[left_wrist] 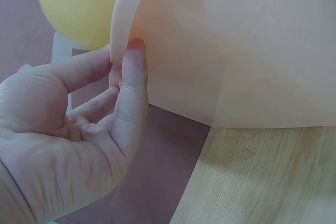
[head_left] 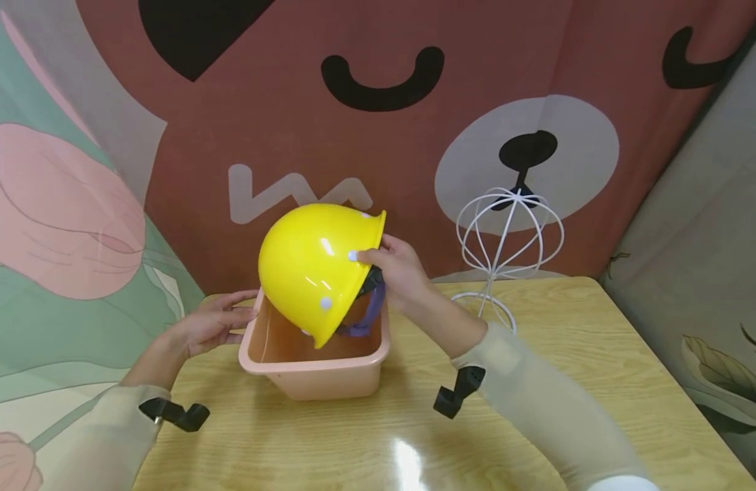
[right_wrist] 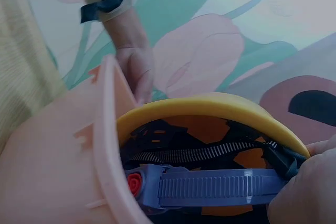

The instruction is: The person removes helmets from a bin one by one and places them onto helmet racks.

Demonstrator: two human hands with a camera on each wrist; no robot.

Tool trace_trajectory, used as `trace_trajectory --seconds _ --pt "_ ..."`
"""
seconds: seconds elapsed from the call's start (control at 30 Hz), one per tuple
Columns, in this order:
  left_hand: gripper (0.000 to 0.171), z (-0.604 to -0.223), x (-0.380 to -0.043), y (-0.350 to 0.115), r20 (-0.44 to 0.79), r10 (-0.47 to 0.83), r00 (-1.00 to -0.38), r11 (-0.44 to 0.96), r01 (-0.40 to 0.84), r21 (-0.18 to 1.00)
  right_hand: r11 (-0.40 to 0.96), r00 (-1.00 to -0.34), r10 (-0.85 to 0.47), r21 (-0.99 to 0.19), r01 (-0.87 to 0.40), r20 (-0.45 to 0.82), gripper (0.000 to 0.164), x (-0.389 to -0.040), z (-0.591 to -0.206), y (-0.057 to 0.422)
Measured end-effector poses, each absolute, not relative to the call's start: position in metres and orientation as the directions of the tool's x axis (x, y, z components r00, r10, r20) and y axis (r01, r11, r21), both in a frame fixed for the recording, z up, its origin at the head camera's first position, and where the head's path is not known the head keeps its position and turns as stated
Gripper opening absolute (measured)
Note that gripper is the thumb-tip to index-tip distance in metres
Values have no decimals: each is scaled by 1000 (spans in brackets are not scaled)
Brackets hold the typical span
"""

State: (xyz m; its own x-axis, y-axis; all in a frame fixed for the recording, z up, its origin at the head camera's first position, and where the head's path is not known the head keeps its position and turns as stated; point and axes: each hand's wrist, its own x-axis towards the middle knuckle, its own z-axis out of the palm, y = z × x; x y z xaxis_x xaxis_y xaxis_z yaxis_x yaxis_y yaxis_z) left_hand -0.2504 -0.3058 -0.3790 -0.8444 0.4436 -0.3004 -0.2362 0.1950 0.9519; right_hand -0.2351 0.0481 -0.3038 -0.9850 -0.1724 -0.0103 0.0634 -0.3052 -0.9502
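A yellow hard hat (head_left: 313, 266) is tilted over the mouth of a pink plastic bin (head_left: 329, 372), its lower part inside the rim. My right hand (head_left: 402, 269) pinches the hat's brim, thumb on the outer shell. In the right wrist view the inside of the hat shows a purple ratchet headband (right_wrist: 220, 186) with a red button and dark straps. My left hand (head_left: 215, 324) pinches the bin's left rim between thumb and fingers, seen closely in the left wrist view, with the bin's pink wall (left_wrist: 252, 51) beside the fingers.
A white wire stand (head_left: 507, 239) with a round cage top stands at the table's back right. The wood-grain table (head_left: 538, 409) runs back to a curtain (head_left: 402, 150) printed with a bear's face. A leaf-patterned cloth (head_left: 59, 273) hangs on the left.
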Motion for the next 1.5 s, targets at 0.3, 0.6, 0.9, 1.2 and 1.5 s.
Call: trace_trajectory --seconds 0.3,0.6,0.9,1.2,1.5 --pt "72 -381 -253 -304 -299 435 -849 160 -254 954 -474 -987 -142 -880 1 75 48 -232 -290 75" --pt "73 -381 -253 -301 -297 447 -844 151 -256 955 -590 -985 -106 -806 -48 136 51 -229 -274 107" --pt "73 -381 -254 -299 -282 460 -842 132 -249 959 -769 -972 -99 -636 -61 212 42 -225 -270 146" --pt "74 -382 -254 -304 -299 457 -838 150 -258 954 -930 -950 -60 -363 -58 306 49 -212 -275 186" --pt "71 -384 -255 -308 -284 474 -834 147 -243 959 -978 -933 2 -195 -77 359 46 -206 -281 220"
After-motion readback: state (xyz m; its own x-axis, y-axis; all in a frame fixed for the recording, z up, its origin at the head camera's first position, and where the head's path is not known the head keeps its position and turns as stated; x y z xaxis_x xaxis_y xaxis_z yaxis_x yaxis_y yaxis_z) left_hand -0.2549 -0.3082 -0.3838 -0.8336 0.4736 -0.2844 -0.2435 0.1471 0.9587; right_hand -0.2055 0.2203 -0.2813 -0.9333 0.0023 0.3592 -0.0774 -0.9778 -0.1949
